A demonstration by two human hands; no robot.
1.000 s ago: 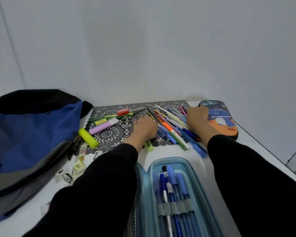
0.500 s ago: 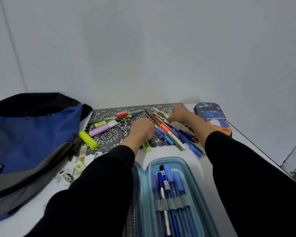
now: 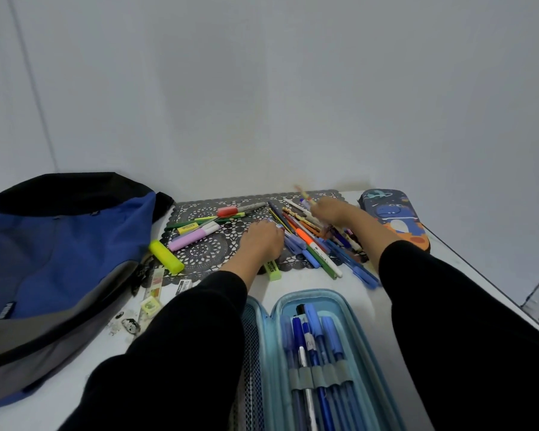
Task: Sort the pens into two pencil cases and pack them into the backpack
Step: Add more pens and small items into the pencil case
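Your right hand (image 3: 333, 209) pinched a blurred pen (image 3: 304, 194) just above the pile of pens (image 3: 311, 244). Your left hand (image 3: 262, 241) rested at the pile's left edge; whether it gripped anything, I couldn't tell. The open pencil case (image 3: 349, 303) lay nearer you.

A backpack (image 3: 59, 244) in blue, black and grey fills the left of the frame, beside a dark grey lace-patterned mat (image 3: 206, 253) on a white desk (image 3: 308, 283). Centre frame: a yellow highlighter (image 3: 166, 257), a lilac marker (image 3: 193, 238), an orange-and-white pen (image 3: 308, 241) and a blurred yellowish pen (image 3: 302, 192). Lower centre, a light blue pencil case (image 3: 358, 321) holds blue pens (image 3: 311, 337). At right, a navy case (image 3: 392, 216) shows a blue dinosaur over orange.
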